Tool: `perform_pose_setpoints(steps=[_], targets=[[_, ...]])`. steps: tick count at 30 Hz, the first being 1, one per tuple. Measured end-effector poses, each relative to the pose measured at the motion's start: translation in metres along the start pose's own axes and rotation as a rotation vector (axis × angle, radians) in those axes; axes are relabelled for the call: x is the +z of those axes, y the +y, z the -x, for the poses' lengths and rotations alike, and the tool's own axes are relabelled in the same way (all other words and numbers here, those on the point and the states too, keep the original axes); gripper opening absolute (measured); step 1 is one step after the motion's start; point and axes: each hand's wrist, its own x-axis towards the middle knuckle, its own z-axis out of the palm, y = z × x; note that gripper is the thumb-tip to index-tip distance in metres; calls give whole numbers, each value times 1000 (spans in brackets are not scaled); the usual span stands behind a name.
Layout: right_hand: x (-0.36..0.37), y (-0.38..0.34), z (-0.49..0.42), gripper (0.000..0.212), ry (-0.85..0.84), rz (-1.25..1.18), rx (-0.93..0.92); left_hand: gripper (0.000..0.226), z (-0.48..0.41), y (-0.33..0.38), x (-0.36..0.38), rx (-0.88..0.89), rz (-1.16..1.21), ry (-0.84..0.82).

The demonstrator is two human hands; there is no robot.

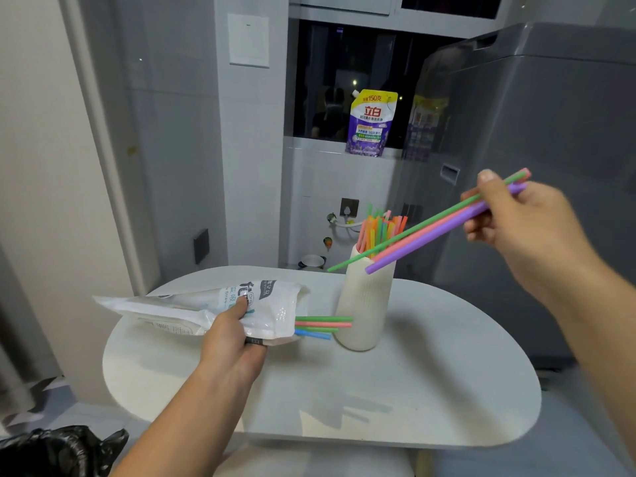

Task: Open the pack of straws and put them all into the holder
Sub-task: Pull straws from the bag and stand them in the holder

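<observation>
A cream ribbed holder (364, 304) stands upright on the white table (413, 390), with several coloured straws (380, 230) sticking out of its top. My right hand (523, 218) holds three loose straws (430, 228), green, pink and purple, slanting down-left with their low ends just over the holder's rim. My left hand (234, 335) grips the white straw pack (213, 308), which lies on its side left of the holder. Several straws (321, 327) poke out of its open right end toward the holder.
A grey washing machine (533, 149) stands close at the right. A purple detergent pouch (371, 123) sits on the window ledge behind. A black plastic bag (58, 452) lies on the floor at lower left. The table's rounded edge is near me.
</observation>
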Motion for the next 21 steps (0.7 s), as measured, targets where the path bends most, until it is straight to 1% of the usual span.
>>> perform_pose_setpoints(steps=[5,8,13,21], targets=[[-12,-25,-17,35,67,182,-141,35,-1,-5,-4,7,-31,-25],[-15,-38,-24,36,67,277,-210,35,0,-7,-4,13,-37,-27],[-7,-49,-27,41,14,402,-256,35,2,-8,-3,5,-60,-33],[19,-49,-29,42,-48,435,-255,38,-3,-10,-5,8,-65,-34]])
